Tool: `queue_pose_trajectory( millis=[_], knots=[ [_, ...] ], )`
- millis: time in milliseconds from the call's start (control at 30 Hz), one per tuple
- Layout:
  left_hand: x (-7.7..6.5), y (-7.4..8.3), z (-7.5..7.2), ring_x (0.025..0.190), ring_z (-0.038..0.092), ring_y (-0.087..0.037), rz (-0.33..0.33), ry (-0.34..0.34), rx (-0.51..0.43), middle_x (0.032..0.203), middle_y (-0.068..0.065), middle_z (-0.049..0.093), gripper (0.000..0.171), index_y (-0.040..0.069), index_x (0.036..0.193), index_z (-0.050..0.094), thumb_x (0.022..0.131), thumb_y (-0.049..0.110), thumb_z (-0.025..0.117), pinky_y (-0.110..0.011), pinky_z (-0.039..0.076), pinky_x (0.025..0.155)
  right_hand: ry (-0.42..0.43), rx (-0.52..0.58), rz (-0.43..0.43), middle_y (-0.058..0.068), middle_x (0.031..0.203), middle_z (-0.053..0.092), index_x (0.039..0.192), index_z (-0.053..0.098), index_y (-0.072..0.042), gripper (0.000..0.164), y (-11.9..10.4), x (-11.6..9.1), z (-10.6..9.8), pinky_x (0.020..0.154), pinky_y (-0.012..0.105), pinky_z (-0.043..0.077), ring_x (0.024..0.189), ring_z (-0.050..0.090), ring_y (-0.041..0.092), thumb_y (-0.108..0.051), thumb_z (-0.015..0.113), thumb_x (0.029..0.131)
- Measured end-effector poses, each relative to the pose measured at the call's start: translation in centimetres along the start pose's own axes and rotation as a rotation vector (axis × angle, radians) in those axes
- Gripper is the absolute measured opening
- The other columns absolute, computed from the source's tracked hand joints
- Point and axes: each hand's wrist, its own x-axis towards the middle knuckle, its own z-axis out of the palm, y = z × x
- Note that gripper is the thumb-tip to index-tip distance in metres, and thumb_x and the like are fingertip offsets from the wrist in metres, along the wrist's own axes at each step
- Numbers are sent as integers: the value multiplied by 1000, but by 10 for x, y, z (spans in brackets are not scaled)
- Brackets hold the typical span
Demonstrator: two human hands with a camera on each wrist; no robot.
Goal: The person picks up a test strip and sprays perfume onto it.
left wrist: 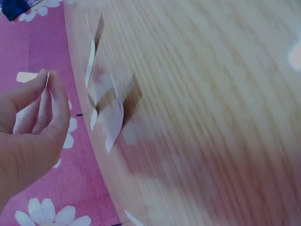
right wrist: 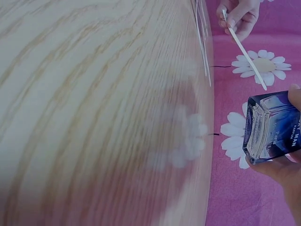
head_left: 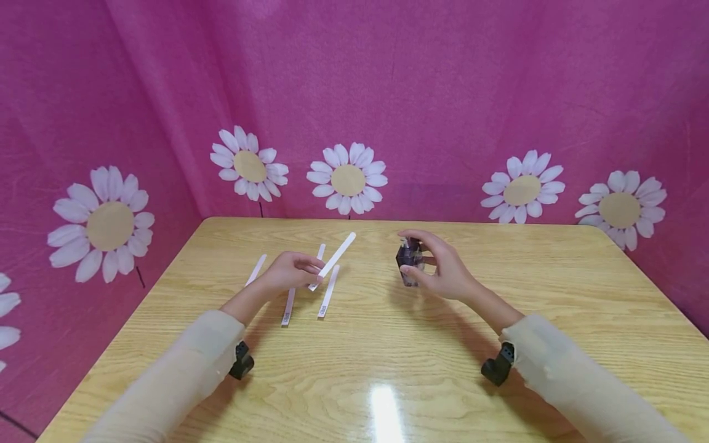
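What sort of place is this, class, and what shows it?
Likely a makeshift recording booth: flowered cloth hangs behind a table, and black wrist devices look like cameras.

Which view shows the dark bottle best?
The right wrist view: the bottle is large, its lettering visible. The head view shows it small, partly behind the right hand; the left wrist view, apparently only a corner.

White glare streak on the table (head_left: 332,375), wrist views hazier, softer.

Three strips (head_left: 329,292) lie on the table (head_left: 310,387), left of the bottle (head_left: 407,258), with the curtain (head_left: 410,92) behind.
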Motion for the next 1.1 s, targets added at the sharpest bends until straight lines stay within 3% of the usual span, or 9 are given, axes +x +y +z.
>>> queue_pose_trajectory(
  millis=[433, 567, 733, 1000, 1100],
  knots=[
    [4, 7, 11, 71, 62, -5, -24, 15, -27, 95, -9, 71, 34, -2, 117, 65, 84, 4, 71, -22, 57, 71, 13, -58, 0, 14, 134, 55, 133, 52, -12, 55, -1, 5, -1, 77, 41, 60, 114, 59, 29, -9, 74, 83],
    [4, 10, 15, 69, 64, -4, -14, 5, -52, 98, -15, 72, 34, -4, 117, 63, 84, 1, 69, -25, 59, 72, 22, -121, 1, 12, 132, 58, 132, 54, -12, 55, -2, 8, 1, 71, 38, 61, 110, 58, 24, -12, 75, 81],
    [4, 11, 17, 71, 65, -4, -33, 6, -61, 96, -13, 72, 33, -4, 117, 63, 84, 0, 68, -25, 59, 74, 34, -173, -36, 11, 125, 62, 130, 56, -12, 54, -2, 13, 4, 65, 36, 58, 105, 58, 21, -15, 76, 80],
    [3, 12, 17, 71, 65, -5, -47, 16, -29, 98, -14, 72, 31, -2, 115, 65, 85, 2, 69, -24, 59, 73, 49, -214, -56, 8, 117, 64, 122, 60, -12, 50, -2, 15, 8, 85, 39, 52, 107, 58, 21, -18, 79, 75],
    [2, 12, 18, 70, 64, -5, -47, 23, -33, 97, -15, 72, 31, -2, 115, 64, 84, 1, 69, -24, 58, 72, 44, -214, -37, 8, 113, 64, 120, 61, -13, 50, -1, 14, 9, 85, 40, 52, 102, 58, 21, -18, 80, 74]
  ],
)
